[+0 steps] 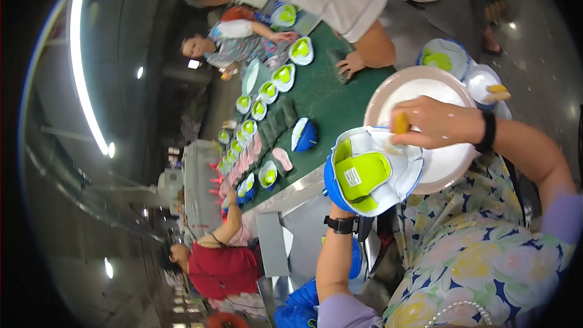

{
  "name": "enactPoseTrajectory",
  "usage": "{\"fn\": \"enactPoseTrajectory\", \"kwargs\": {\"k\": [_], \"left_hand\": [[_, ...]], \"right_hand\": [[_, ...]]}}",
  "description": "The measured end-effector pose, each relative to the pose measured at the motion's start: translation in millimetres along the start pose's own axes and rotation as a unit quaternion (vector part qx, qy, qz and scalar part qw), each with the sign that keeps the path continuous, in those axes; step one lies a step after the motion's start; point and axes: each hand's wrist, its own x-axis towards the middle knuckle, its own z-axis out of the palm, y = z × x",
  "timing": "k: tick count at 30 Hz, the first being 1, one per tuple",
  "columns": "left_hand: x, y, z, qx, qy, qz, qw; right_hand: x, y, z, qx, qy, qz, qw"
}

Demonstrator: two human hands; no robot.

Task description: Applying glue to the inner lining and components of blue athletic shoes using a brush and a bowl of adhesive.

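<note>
My left hand (341,211), mostly hidden beneath, holds up a blue shoe upper (362,173) with its opening toward me. Inside it shows white lining and a bright green part with a white label. In my right hand (432,123) is a small yellow-handled brush (400,123), gripped in closed fingers. The brush's lower end meets the white lining along the upper's edge, though the bristles are partly hidden by my fingers. Right behind the upper stands a wide pinkish basin (388,92) holding white liquid.
A green-topped table (340,109) carries rows of similar uppers (283,77), dark shoe lasts (276,118) and pink ones (282,158). Beyond the basin sit another upper (437,59) and a white pot (483,79). Co-workers stand around; one person's hand (350,65) rests on the table.
</note>
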Motion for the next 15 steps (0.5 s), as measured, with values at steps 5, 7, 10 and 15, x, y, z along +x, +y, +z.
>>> {"fn": "enactPoseTrajectory", "kwargs": {"k": [5,7,10,15], "left_hand": [[21.6,5.5,-96.9,0.267,0.058,0.185,0.944],[27.8,21.9,-142.6,0.229,0.119,0.085,0.963],[54.0,33.1,-178.2,0.119,0.18,0.045,0.975],[119.6,10.3,-184.9,0.0,0.163,0.127,0.978]], "right_hand": [[-14.9,-9.6,-13.0,-0.004,0.098,0.096,0.99],[-19.8,-15.2,-17.9,0.084,0.136,0.175,0.971],[-26.0,-16.7,-20.0,0.105,0.107,0.236,0.96],[-34.0,-1.5,-15.0,0.096,0.086,0.313,0.941]]}}
